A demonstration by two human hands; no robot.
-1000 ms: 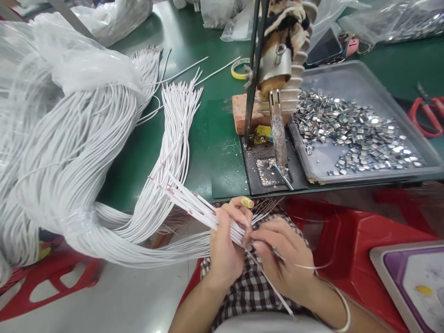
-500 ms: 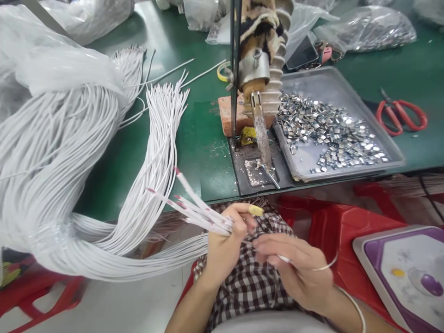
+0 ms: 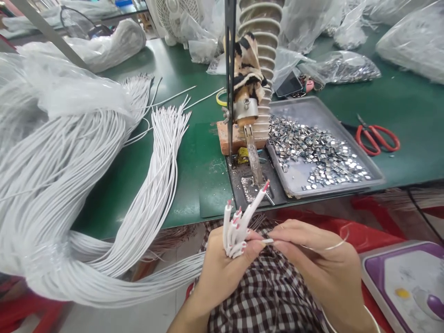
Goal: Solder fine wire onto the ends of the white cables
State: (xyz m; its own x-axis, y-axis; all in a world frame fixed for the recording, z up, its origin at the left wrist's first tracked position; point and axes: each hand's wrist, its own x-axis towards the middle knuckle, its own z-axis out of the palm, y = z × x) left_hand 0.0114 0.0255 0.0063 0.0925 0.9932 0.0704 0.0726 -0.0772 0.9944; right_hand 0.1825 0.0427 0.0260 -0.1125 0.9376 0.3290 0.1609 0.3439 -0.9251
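My left hand [image 3: 222, 270] is closed round a small bunch of white wires [image 3: 239, 222] with red-tipped ends that stick up toward the bench edge. My right hand [image 3: 312, 263] pinches the end of one thin white wire [image 3: 268, 241] right beside the left thumb. Both hands hover over my checked lap, just below the bench edge. A big bundle of white wires [image 3: 69, 185] spills from the bench at the left and loops down to my left hand.
On the green bench stand a press machine [image 3: 251, 115] and a grey tray [image 3: 374, 173] of several small metal clips. Red scissors [image 3: 376, 138] lie to the right. Plastic bags line the back. A purple and white device [image 3: 402, 282] sits lower right.
My left hand has turned the wire bunch from pointing left to pointing up. The view has tilted upward, showing more of the bench's far side.
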